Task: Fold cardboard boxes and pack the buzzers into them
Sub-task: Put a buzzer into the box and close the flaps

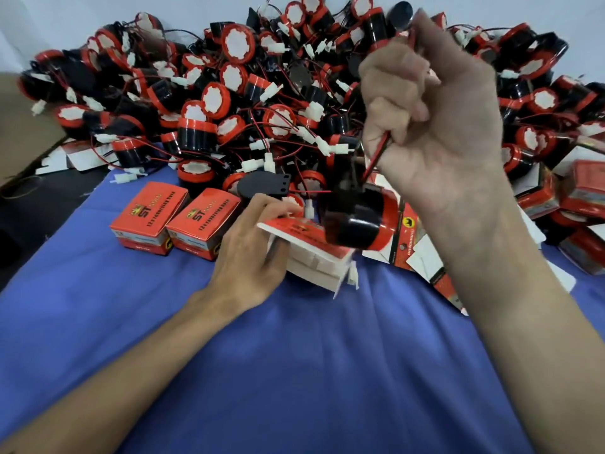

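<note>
My left hand (253, 253) grips an open red and white cardboard box (314, 253) lying on the blue cloth. My right hand (432, 126) is raised above it, its fingers curled round the red and black wires (376, 158) of a buzzer. That black buzzer with a red rim (357, 221) hangs from the wires just over the box's open end. A white connector (353, 276) dangles by the box's near corner.
A large heap of loose black and red buzzers (262, 103) fills the back of the table. Two closed red boxes (173, 217) stand left of my left hand. Flat unfolded box blanks (422, 253) lie at the right, with more red boxes (582, 194) beyond. A brown carton (23, 126) sits at the far left.
</note>
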